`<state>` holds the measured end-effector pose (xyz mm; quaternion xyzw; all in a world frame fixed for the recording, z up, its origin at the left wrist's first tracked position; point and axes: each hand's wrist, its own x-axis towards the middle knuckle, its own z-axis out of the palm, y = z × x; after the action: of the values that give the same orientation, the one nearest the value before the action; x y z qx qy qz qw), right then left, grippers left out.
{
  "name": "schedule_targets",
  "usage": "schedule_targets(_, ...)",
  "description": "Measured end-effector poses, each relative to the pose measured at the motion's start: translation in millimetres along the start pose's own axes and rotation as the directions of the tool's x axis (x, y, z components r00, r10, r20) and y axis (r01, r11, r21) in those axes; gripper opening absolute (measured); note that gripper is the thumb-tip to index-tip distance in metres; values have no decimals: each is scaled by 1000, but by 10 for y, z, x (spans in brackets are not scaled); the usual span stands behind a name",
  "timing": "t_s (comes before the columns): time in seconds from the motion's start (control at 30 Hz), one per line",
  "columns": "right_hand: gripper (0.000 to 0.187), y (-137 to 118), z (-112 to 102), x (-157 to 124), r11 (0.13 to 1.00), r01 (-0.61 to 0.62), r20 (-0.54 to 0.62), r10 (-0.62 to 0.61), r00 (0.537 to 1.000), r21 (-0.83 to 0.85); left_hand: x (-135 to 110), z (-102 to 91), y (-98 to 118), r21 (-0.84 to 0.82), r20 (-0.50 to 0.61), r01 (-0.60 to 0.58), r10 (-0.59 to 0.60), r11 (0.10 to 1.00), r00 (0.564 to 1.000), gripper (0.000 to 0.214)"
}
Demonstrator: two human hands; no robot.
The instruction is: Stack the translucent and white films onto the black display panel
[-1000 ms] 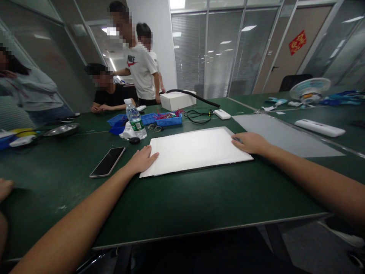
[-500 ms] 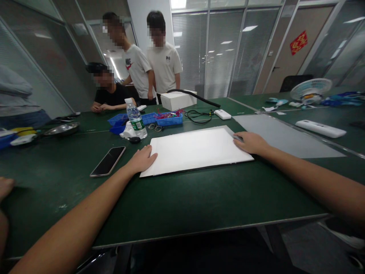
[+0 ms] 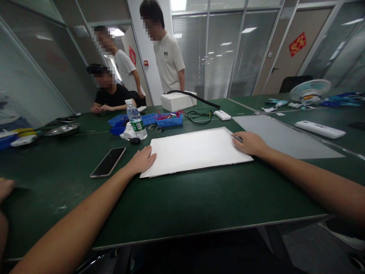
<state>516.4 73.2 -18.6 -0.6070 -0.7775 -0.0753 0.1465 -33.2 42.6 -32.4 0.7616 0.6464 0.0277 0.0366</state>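
A white sheet [image 3: 191, 152] lies flat on the green table, with a dark layer showing under its front edge. Across its left edge rests my left hand [image 3: 143, 160], laid flat with the thumb apart from the fingers. My right hand [image 3: 251, 144] is at the sheet's right end, its fingers curled around a small dark grey object [image 3: 238, 139] whose kind I cannot make out. Left of my left hand is a smartphone [image 3: 108, 162] with a black screen. Just behind that hand are a black rounded item [image 3: 135, 140] and a water bottle [image 3: 137, 121] with a green label.
Behind the sheet stand blue trays [image 3: 169, 120] with small parts, a white box [image 3: 178, 102] and a black cable [image 3: 199, 116]. A large grey sheet [image 3: 285, 137] and a long white device [image 3: 319, 129] lie right. Another person's hand [image 3: 6, 187] is at far left. Several people are across the table.
Both of my hands and the white sheet stay almost in place. In the background, the two standing people have shifted and turned, and the person at far left has moved further left.
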Motion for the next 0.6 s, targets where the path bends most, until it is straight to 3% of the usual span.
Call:
schedule_targets(0.33,55,-48,-31,-14,998,45,-91,-41,995,39,3,-16,0,5,15,25,-25,1000,1000,68)
schedule_targets(0.6,50,-105,-23,-34,994,88,-84,-83,993,59,-2,-19,-10,-17,-2,32,-32,999,999,67)
